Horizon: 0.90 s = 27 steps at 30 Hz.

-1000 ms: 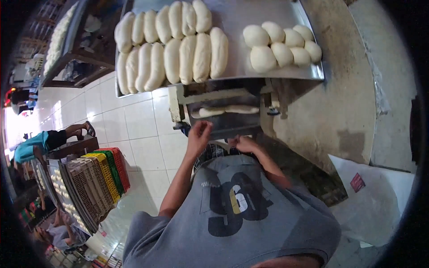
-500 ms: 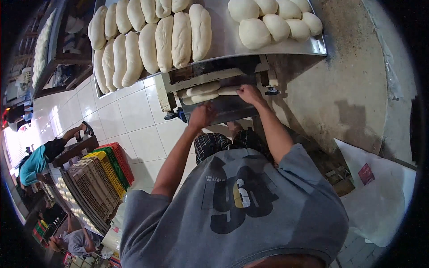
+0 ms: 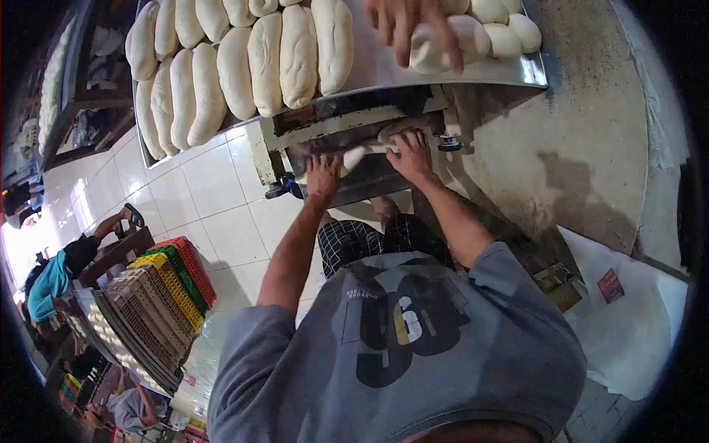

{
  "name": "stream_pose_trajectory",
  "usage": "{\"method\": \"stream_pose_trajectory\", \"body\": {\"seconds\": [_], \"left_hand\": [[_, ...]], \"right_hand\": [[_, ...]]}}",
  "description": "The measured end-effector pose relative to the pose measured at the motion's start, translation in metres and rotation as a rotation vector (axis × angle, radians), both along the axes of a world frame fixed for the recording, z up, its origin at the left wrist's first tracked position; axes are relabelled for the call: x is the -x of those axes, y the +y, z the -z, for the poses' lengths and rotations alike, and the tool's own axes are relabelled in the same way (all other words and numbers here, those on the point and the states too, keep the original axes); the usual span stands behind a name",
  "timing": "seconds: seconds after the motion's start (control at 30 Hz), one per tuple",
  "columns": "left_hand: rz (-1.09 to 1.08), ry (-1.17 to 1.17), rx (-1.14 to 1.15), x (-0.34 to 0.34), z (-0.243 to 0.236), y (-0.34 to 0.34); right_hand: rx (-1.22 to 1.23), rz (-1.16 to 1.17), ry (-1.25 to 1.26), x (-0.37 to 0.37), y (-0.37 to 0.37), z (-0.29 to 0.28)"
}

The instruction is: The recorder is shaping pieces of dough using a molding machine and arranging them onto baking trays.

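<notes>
My left hand (image 3: 323, 174) has its fingers spread over the left end of a pale dough strip (image 3: 353, 159) on the dark metal plate (image 3: 365, 177) of a worn cream-painted machine (image 3: 260, 151). My right hand (image 3: 410, 158), fingers apart and slightly bent, rests on dough at the right of the plate, which its fingers partly hide. Above the machine, a metal tray (image 3: 517, 78) holds several long dough pieces (image 3: 265, 66) and several dough balls (image 3: 504, 40). Another person's hand (image 3: 413, 29) reaches down from the top onto the balls at its right.
Stacked coloured plastic crates (image 3: 166, 280) and dough trays stand at the left. A person in teal (image 3: 46, 284) and another in grey (image 3: 125, 410) are beyond them. A rack (image 3: 77, 103) is upper left, a white sheet (image 3: 620, 310) at the right on the concrete (image 3: 561, 177).
Both my hands have moved forward onto the dough on the plate, the right one also rightward. Another person's hand has entered at the top. The tray appears higher in the picture.
</notes>
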State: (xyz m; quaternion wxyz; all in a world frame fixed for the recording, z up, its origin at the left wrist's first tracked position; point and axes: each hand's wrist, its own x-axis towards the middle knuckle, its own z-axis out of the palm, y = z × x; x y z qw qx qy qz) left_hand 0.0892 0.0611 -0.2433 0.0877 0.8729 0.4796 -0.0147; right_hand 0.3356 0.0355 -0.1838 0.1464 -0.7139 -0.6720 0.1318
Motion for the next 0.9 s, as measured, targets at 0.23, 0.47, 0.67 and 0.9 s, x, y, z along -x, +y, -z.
{"method": "stream_pose_trajectory", "body": {"seconds": [0.23, 0.47, 0.67, 0.9], "left_hand": [[-0.129, -0.350, 0.313, 0.005, -0.056, -0.022], [-0.529, -0.508, 0.587, 0.073, -0.147, -0.096], [-0.865, -0.556, 0.567, 0.123, -0.142, -0.147], [-1.017, -0.803, 0.597, 0.133, -0.174, -0.139]], "right_hand": [[0.722, -0.254, -0.210, -0.050, 0.035, 0.046], [0.790, -0.178, 0.139, -0.053, 0.055, 0.063], [0.514, -0.256, 0.276, -0.002, 0.054, 0.021], [1.005, -0.188, -0.074, 0.000, 0.060, 0.029]]}}
